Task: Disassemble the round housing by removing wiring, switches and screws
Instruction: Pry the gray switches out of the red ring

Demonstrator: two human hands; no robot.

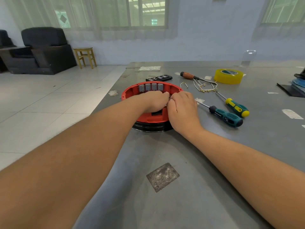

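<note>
Head view, setting: a grey desk (206, 162) seen from above and behind two bare forearms reaching forward.
Round housing: the red round housing (132, 93) sits on a black base near the middle of the desk, its open side up.
Switches: a row of four grey switches (151, 87) stands against the far inner wall, not yet taken out.
Left hand: the left hand (155, 101) reaches into the housing, fingers curled downward over something in the centre; what they pinch is hidden.
Right hand: the right hand (183, 106) is just beside it, touching it at the knuckles, fingers also curled inward at the same spot; I cannot tell what it holds.
Removed wiring: a loose tangle of pale wires (204, 87) lies on the desk to the right of the housing.
Tools: two teal screwdrivers (226, 115), one with yellow trim, lie near the right hand; a brown-handled tool (188, 75) and a yellow tape roll (228, 76) lie farther back.
Step in hand: likely freeing a small part or connector inside the housing.
Doing it well: steady the housing with one hand, pull straight and gently, and avoid bending the switch terminals.
</note>
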